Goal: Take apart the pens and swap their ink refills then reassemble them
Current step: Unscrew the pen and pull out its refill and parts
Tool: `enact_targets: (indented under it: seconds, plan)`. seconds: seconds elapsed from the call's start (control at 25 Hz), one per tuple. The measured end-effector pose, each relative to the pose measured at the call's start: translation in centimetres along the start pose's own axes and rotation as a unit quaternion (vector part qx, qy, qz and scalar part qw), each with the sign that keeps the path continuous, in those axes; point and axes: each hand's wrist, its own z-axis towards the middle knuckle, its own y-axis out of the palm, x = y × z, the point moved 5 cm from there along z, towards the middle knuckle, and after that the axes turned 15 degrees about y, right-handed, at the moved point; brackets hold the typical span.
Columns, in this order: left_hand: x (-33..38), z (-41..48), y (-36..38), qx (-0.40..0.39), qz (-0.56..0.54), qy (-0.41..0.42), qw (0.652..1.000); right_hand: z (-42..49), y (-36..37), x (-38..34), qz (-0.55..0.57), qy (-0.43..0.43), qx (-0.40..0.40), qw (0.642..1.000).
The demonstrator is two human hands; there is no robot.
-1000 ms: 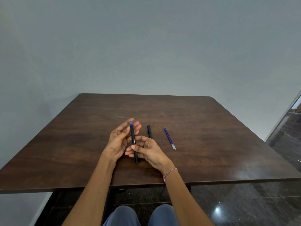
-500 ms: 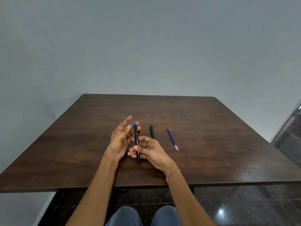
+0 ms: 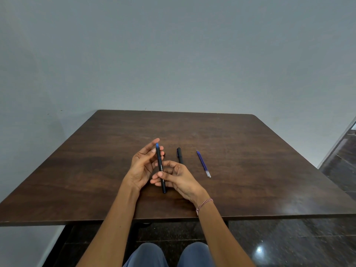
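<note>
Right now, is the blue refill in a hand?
No, the blue refill lies on the table, touched by nothing.

lying pen [image 3: 179, 155] near end behind right hand [image 3: 181, 180], held pen [image 3: 160, 164] print unreadable

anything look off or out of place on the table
Only the blue refill lying loose on the table, right of the black pen, outside any barrel. Nothing spilled or damaged. The right hand holds a blue-tipped pen.

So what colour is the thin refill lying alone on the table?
The refill is blue, with a clear near end, seen in the head view.
</note>
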Motion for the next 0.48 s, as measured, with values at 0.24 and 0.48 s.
enact_targets:
  seconds: [0.24,0.48]
  plan:
    - [0.21,-0.06,0.09,-0.014,0.021,0.01,1.0,-0.09,0.09,-0.04,-0.002,-0.001,-0.001,1.0]
    - [-0.27,0.14,0.03,-0.011,0.003,-0.005,1.0,-0.07,-0.03,-0.09,0.01,-0.003,0.005,1.0]
